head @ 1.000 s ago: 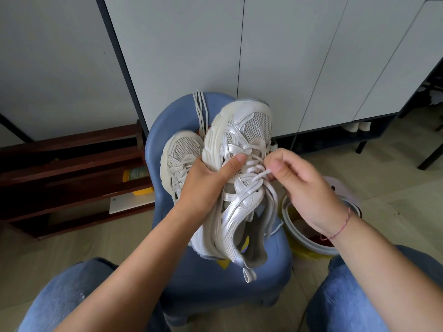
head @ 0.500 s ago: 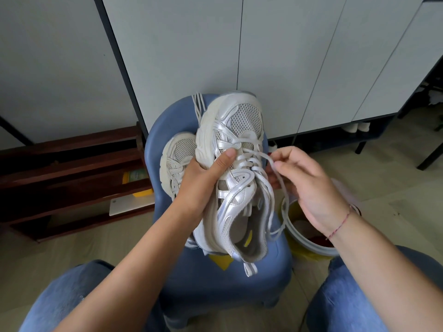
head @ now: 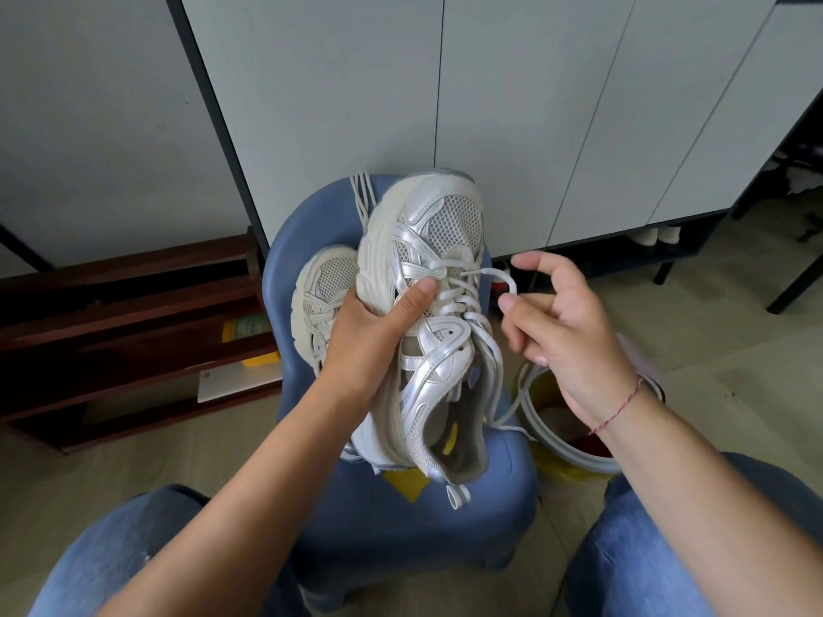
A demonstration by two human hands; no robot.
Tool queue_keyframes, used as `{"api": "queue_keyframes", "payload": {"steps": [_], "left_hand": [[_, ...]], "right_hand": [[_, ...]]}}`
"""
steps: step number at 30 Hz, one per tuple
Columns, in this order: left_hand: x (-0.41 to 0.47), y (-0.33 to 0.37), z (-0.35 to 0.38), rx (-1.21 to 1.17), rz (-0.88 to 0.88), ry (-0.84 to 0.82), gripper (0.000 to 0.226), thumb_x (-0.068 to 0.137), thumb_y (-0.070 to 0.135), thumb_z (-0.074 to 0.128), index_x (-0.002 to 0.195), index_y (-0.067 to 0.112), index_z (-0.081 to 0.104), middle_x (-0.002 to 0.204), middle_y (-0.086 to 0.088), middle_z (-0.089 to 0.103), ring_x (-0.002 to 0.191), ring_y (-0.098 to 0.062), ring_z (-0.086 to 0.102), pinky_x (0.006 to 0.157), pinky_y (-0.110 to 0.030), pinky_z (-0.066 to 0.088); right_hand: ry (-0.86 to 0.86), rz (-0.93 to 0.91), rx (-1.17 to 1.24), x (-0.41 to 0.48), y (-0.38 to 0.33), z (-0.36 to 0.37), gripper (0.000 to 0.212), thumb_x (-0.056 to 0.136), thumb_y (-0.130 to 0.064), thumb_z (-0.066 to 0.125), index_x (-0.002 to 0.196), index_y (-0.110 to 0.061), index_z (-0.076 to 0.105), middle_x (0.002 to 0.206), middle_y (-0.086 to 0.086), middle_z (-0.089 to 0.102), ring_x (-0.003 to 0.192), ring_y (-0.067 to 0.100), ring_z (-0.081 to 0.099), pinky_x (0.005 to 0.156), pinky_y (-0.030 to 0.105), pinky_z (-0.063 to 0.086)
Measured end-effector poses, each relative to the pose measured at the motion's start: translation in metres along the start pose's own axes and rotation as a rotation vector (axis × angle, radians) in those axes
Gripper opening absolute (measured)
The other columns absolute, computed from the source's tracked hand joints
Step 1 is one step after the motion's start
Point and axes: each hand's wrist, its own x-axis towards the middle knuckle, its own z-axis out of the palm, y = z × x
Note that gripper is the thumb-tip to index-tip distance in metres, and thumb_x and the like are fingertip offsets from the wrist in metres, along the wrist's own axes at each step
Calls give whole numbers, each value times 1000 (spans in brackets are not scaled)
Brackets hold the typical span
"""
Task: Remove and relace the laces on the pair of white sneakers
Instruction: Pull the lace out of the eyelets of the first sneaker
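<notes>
A white and silver sneaker (head: 438,242) is held up above a blue chair (head: 467,505), toe pointing away from me. My left hand (head: 378,336) grips its left side, thumb pressed beside the laced eyelets. My right hand (head: 552,327) is just to the right of the shoe and pinches a loop of its white lace (head: 503,278) between thumb and a finger, the lace drawn out sideways from an upper eyelet. The other white sneaker (head: 325,282) lies on the chair seat behind my left hand. A loose white lace (head: 360,198) hangs over the chair back.
A white-rimmed bucket (head: 556,443) with a yellow liner stands on the floor to the right of the chair. A dark wooden rack (head: 133,313) is at the left. Grey cabinet doors (head: 490,104) rise behind. My knees in jeans frame the bottom.
My left hand has raised the sneaker slightly. My right hand has pulled the lace loop out to the right, away from the shoe, and its fingers have spread.
</notes>
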Motion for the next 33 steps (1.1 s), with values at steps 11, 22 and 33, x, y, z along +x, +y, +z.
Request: {"api": "queue_keyframes", "payload": {"steps": [11,22,33], "left_hand": [[-2,2,1,-15,17,-22,72,70,49,79,131,17,59,118,-2,73,109,-20,70,101,-46,52],[-4,0,8,87,70,76,93,55,69,84,130,21,57,118,4,72,110,-16,69,99,-47,52],[-9,12,7,34,15,-82,59,75,43,72,126,16,63,110,-2,76,103,-18,72,95,-38,55]], "right_hand": [[2,-58,-213,2,8,3,10,87,-19,64,94,-27,64,90,-9,67,85,1,61,78,18,50],[67,-159,-545,2,7,5,6,83,-21,71,81,-15,70,72,-5,68,67,8,60,65,22,51],[-108,110,139,3,0,1,19,93,-10,52,79,-10,64,73,-2,65,73,8,58,71,21,47]]}}
